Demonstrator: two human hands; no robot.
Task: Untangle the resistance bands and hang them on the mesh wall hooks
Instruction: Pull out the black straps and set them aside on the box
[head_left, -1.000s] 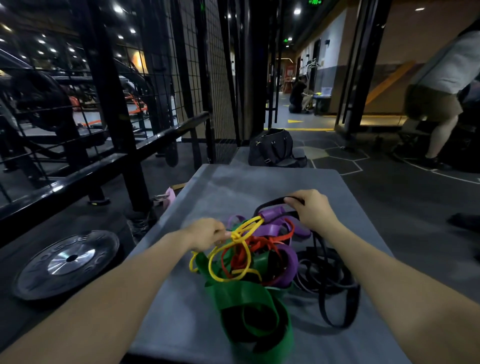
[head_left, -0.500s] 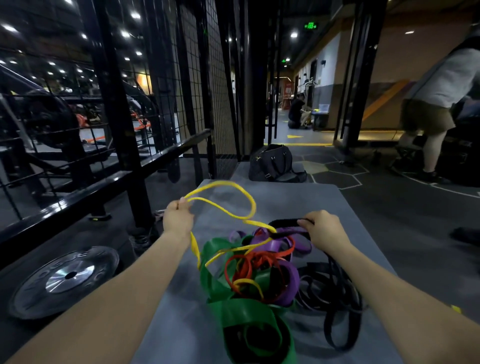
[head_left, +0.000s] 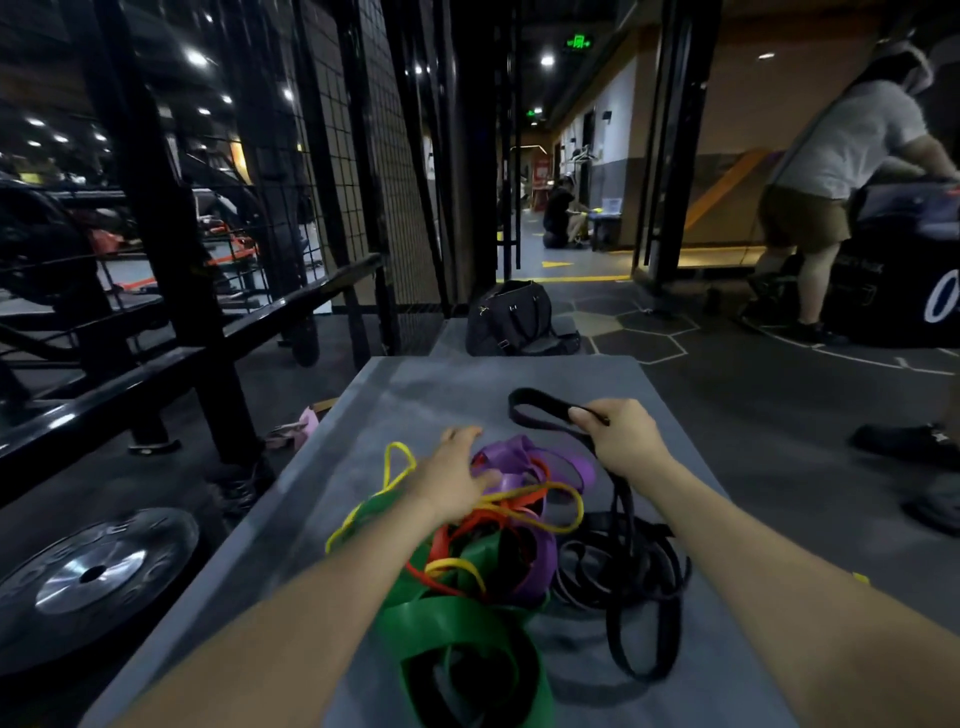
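Fingers (head_left: 475, 475) blurred over tangled bands (head_left: 498, 540)

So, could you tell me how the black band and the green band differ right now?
The black band is narrow and gripped by the right hand, one loop lifted; the green band is wide, flat and lies unheld. Black sits right of the pile, green nearest the camera. Both rest on the grey platform.

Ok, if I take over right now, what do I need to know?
Left hand: fingers spread, resting on the tangle by the purple band, holding nothing.
Right hand: gripping the black band, one loop lifted off the grey platform.
Yellow band, orange band and green band lie knotted together there.
Done: nothing hung yet.
Left: separate every band, then hang each on the mesh wall.
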